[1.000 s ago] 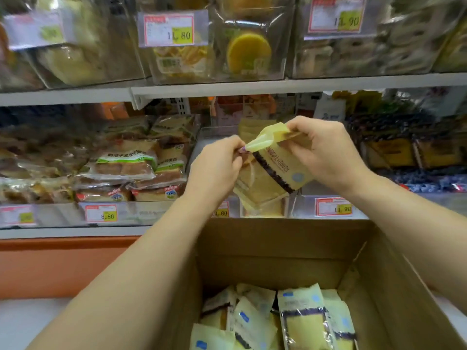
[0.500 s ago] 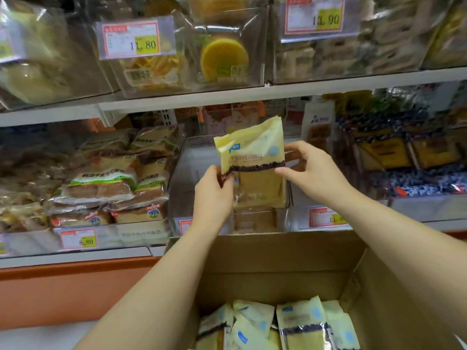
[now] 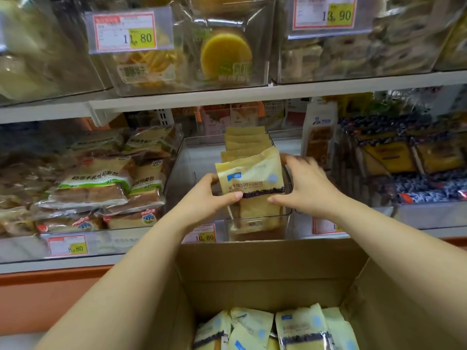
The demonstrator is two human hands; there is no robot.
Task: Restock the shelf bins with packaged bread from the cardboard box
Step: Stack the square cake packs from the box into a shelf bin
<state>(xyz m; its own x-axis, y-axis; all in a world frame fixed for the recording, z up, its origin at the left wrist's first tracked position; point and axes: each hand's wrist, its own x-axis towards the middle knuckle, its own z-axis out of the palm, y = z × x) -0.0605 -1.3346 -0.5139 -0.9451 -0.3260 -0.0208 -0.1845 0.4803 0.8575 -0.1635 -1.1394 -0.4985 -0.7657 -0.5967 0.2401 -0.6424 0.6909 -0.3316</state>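
A: So where is the bread packet [image 3: 250, 178]?

B: Upright between both hands, its lower half behind the front wall of the clear bin [image 3: 260, 219]. The left hand [image 3: 207, 195] pinches its left edge, thumb across the front and fingers curled behind.

A: And the right hand [image 3: 307, 189]?

B: Its thumb tip touches the packet's lower right corner. Its fingers [image 3: 300, 161] are spread wide and blurred just past the right edge.

A: What's in the bin?

B: A row of matching packets [image 3: 243, 141] stands just behind the fingers. Below the wrists, the cardboard box [image 3: 265, 271] holds more packets [image 3: 300, 329].

A: What has changed?

B: Half a second ago the packet was higher, above the bin.
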